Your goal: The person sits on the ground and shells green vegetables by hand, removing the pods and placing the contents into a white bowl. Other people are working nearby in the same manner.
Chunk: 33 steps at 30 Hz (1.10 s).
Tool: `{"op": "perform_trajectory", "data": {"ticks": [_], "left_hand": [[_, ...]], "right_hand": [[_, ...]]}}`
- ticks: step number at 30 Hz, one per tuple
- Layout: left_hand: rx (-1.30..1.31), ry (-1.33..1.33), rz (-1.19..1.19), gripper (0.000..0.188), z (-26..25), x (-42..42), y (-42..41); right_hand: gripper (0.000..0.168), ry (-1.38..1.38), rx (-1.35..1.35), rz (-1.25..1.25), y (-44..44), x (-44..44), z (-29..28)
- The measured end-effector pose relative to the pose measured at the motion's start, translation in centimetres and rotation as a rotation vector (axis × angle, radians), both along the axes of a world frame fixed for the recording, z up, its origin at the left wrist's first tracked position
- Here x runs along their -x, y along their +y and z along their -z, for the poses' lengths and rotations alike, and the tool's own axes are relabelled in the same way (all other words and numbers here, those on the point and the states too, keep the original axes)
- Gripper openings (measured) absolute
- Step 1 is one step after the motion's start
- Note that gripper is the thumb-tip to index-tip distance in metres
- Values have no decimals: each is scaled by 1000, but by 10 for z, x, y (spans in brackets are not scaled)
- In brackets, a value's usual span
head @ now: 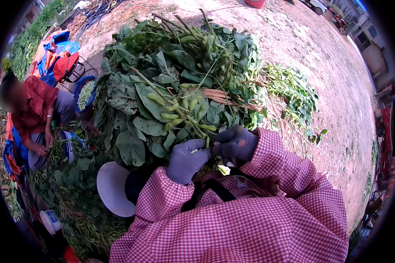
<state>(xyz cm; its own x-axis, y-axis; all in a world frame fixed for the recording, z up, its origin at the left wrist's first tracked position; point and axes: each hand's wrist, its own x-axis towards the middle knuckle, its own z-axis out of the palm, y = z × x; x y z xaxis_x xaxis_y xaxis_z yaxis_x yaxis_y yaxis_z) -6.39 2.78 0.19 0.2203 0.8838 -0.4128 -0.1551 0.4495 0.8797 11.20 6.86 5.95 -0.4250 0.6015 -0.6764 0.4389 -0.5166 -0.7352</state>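
Observation:
My left hand (pixel 188 160), in a grey glove, is closed on a green bean pod whose pale end shows between thumb and fingers. Close beside it, my right hand (pixel 235 144), in a worn dark grey glove, has its fingers curled in at the tip of a leafy bean stem. What the right fingers hold is hidden. Just above both hands, the stem's plump green bean pods (pixel 172 116) spread over broad leaves. Behind lies a large heap of cut bean plants (pixel 184 62), with bare stalk ends at its far side.
A white bucket (pixel 113 189) stands by my left sleeve. At the left, a seated person (pixel 39 115) handles plants near a blue-lined basket of shelled beans (pixel 86 95). More plants (pixel 85 210) lie lower left, and a stripped pile (pixel 291 92) lies right of the heap.

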Motion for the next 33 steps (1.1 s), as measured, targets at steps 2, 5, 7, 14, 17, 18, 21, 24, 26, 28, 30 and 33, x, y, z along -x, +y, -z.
{"op": "perform_trajectory", "data": {"ticks": [2, 5, 7, 14, 17, 18, 21, 24, 26, 28, 30, 33], "left_hand": [[-171, 123, 16, 21, 7, -4, -3], [-391, 299, 27, 24, 17, -5, -5], [-660, 504, -4, 26, 25, -6, -4], [-453, 323, -21, 20, 12, -8, -5], [221, -133, 2, 20, -11, -1, 0], [203, -147, -10, 20, -9, -1, -1], [140, -109, -17, 19, -2, -6, 1], [200, -245, -52, 19, 7, -5, 1], [259, -346, -68, 19, 10, -2, 1], [283, -333, -102, 17, 10, -4, 2], [283, -278, -124, 17, 3, -8, 2], [289, -221, -151, 16, 3, -16, 1]], "right_hand": [[32, -17, 15, 2, -5, -1, 9], [34, -9, 30, -39, -4, -4, 12], [34, -3, 1, -79, -3, -4, 9], [16, -46, -439, -162, -13, -7, 30], [17, -89, -333, -115, -12, -3, 17], [17, -76, -309, -99, -13, -1, 18], [20, -12, -259, -102, -15, 1, 17], [25, 28, -195, -143, -13, -4, 15], [29, 42, -138, -158, -5, -15, 3], [34, 63, -114, -135, 13, -34, -7], [34, -16, -219, 58, 19, -47, -15], [32, 42, -410, 68, 20, -55, -15]]}}
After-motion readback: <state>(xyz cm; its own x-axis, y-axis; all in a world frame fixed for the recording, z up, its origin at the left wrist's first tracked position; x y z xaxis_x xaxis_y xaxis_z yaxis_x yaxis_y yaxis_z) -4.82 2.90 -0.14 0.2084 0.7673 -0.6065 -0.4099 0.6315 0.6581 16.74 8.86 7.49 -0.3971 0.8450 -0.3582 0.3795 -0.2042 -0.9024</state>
